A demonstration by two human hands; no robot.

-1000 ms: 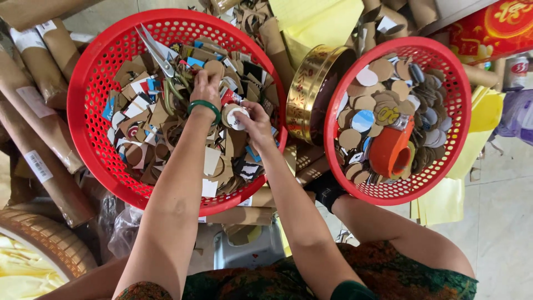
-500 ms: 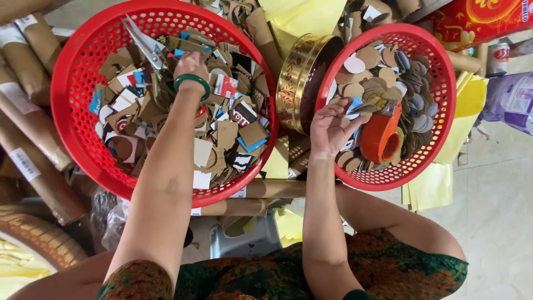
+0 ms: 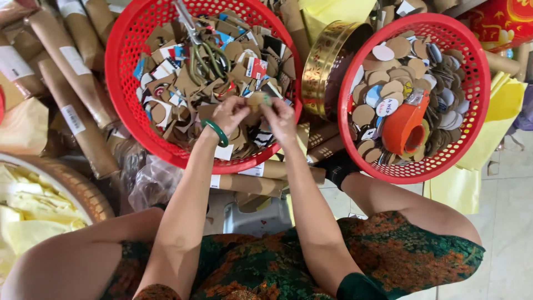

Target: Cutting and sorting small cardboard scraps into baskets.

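My left hand (image 3: 229, 114), with a green bangle on the wrist, and my right hand (image 3: 279, 116) meet over the left red basket (image 3: 119, 119). Together they pinch a small brown cardboard piece (image 3: 256, 100) between their fingertips. The basket below them is full of cardboard scraps, with a pair of scissors (image 3: 201, 53) lying on top. The right red basket (image 3: 476, 105) holds several round cardboard discs and an orange tape dispenser (image 3: 404, 128).
A gold round tin (image 3: 325, 58) stands on edge between the baskets. Brown paper rolls (image 3: 78, 105) lie to the left, a woven tray with yellow paper (image 3: 33, 214) at lower left, yellow sheets (image 3: 499, 108) at right. My knees are below.
My right hand came back from the right basket to the left one. Both hands now hold one cardboard piece together. The camera view shifted slightly.
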